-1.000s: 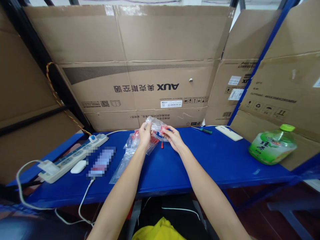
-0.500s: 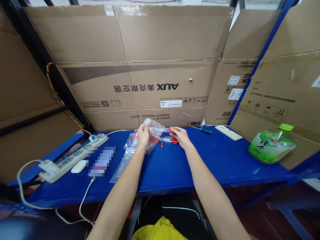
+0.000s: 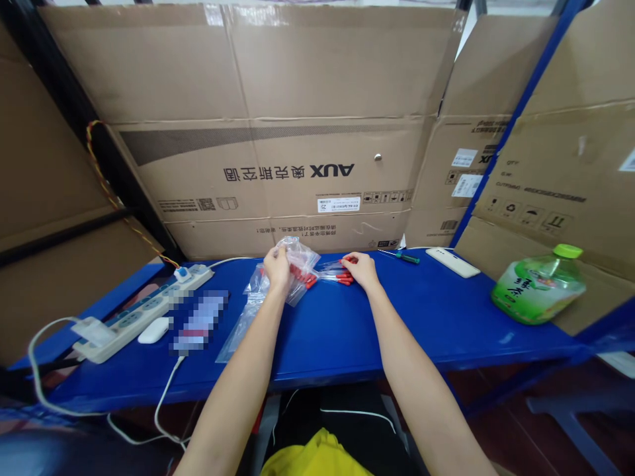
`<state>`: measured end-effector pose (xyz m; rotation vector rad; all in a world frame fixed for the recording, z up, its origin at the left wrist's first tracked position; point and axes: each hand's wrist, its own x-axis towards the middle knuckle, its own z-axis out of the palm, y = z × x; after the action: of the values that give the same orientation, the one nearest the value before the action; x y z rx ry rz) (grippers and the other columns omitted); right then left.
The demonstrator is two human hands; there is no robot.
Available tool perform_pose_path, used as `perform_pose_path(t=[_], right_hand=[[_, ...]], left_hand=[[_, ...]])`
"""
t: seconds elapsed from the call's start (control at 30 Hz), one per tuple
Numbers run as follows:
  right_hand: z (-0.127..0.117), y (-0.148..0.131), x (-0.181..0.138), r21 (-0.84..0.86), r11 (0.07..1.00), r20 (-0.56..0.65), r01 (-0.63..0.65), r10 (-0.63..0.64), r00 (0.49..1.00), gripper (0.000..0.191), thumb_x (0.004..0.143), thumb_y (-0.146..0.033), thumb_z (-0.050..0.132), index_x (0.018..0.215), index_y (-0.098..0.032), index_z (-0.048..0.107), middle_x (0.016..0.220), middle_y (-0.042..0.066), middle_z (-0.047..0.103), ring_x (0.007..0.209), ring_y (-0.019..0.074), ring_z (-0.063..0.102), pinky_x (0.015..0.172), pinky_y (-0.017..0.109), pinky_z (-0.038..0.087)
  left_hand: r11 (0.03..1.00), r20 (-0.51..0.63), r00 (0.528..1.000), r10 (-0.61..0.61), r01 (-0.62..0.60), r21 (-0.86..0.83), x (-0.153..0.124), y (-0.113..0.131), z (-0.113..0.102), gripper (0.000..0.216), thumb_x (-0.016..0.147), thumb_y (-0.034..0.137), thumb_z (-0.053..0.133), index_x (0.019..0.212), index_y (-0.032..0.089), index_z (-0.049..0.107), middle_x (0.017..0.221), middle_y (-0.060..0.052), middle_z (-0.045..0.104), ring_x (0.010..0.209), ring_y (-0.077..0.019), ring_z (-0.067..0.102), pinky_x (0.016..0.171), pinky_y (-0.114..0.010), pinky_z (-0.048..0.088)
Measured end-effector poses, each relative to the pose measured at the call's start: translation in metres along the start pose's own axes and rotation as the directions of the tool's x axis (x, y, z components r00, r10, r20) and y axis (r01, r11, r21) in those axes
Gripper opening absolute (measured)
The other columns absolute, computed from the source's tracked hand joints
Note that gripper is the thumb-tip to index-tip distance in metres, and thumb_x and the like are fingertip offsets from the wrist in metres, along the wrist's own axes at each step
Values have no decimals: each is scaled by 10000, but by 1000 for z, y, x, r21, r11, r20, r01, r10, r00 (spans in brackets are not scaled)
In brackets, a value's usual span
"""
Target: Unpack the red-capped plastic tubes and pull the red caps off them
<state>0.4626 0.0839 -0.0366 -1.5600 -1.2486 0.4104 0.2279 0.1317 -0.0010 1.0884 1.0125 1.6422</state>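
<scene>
My left hand (image 3: 278, 268) is closed on a clear plastic bag (image 3: 303, 254) above the blue table. Inside and under the bag lie several thin sticks with red ends (image 3: 302, 274), possibly small screwdrivers; their exact kind is too small to make out. To the right, a small bundle of the same red-ended sticks (image 3: 343, 277) lies on the table, red ends pointing right. My right hand (image 3: 360, 269) is at this bundle, fingers pinched around a red end. Another clear bag (image 3: 241, 327) lies flat beside my left forearm.
A power strip (image 3: 143, 314), a white case (image 3: 155, 330) and a phone (image 3: 201, 324) on a cable occupy the left. A green-handled screwdriver (image 3: 407, 258), a white phone-like slab (image 3: 452, 262) and a green bottle (image 3: 538, 287) stand or lie right. Cardboard (image 3: 297, 79) walls the back.
My left hand has shifted slightly left with the bag. The red-ended sticks in my right hand have come down to the bundle. One red end that pointed toward me there no longer shows.
</scene>
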Motion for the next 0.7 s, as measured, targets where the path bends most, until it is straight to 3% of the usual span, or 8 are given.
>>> perform_pose_path(t=[0.07, 0.13, 0.3, 0.43, 0.5, 0.57, 0.63, 0.7], right_hand=[[-1, -1, 0, -79, 996, 23, 32, -30, 999, 111, 778, -300, 724, 851, -250, 790, 808, 10, 776, 783, 190, 702, 823, 308, 519], [-3, -2, -2, -145, 988, 59, 44, -36, 998, 143, 804, -286, 715, 921, -269, 795, 895, 10, 791, 868, 193, 708, 847, 296, 506], [-2, -5, -8, -320, 946, 89, 40, -12, 996, 244, 868, -255, 673, 1081, -328, 767, 1089, -3, 778, 1152, 231, 632, 995, 387, 421], [-1, -10, -12, -379, 922, 106, 80, -43, 993, 233, 928, -259, 610, 1101, -310, 757, 1170, 24, 752, 1218, 253, 559, 1013, 432, 364], [-4, -18, -15, -395, 909, 124, 132, -90, 988, 197, 933, -266, 611, 1048, -296, 769, 1173, 36, 746, 1205, 254, 543, 996, 414, 353], [-10, -30, -18, -416, 890, 149, 187, -137, 979, 166, 925, -283, 627, 986, -284, 782, 1100, 47, 754, 1147, 249, 557, 948, 371, 360], [-15, -45, -25, -421, 879, 193, 223, -153, 969, 179, 934, -332, 620, 979, -278, 785, 935, 44, 757, 996, 227, 604, 852, 318, 378], [-18, -58, -36, -404, 886, 254, 228, -130, 958, 258, 958, -459, 591, 992, -290, 783, 847, 32, 747, 845, 210, 632, 745, 296, 374]], left_hand=[[966, -90, 994, 67, -42, 257, -3, 11, -2, 230, 825, 370, 663, 682, 193, 633, 677, -9, 628, 652, -149, 522, 573, -235, 348], [926, -73, 992, 103, -69, 372, -4, 20, -3, 264, 815, 388, 637, 643, 191, 606, 644, 0, 592, 639, -144, 500, 566, -232, 337], [963, 165, 979, -119, 72, 261, -3, 33, -4, 252, 754, 418, 651, 688, 183, 585, 611, 18, 545, 549, -125, 478, 527, -234, 368], [864, 477, 837, -269, -8, 503, -12, 32, -4, 342, 702, 470, 759, 649, 182, 583, 529, 22, 530, 458, -113, 451, 467, -233, 327], [808, 571, 754, -323, -94, 582, -17, 27, -3, 355, 702, 476, 781, 628, 188, 588, 485, 20, 529, 426, -118, 445, 455, -241, 319], [778, 604, 717, -349, -138, 613, -19, 22, -1, 332, 710, 447, 790, 612, 191, 602, 468, 10, 546, 433, -136, 475, 474, -253, 351], [770, 575, 758, -308, -156, 618, -18, 16, 0, 301, 718, 397, 792, 594, 199, 603, 469, 0, 562, 480, -163, 527, 522, -265, 394], [781, 489, 846, -215, -152, 606, -13, 13, 1, 277, 723, 360, 796, 594, 207, 605, 492, -9, 582, 556, -193, 588, 581, -274, 429]])
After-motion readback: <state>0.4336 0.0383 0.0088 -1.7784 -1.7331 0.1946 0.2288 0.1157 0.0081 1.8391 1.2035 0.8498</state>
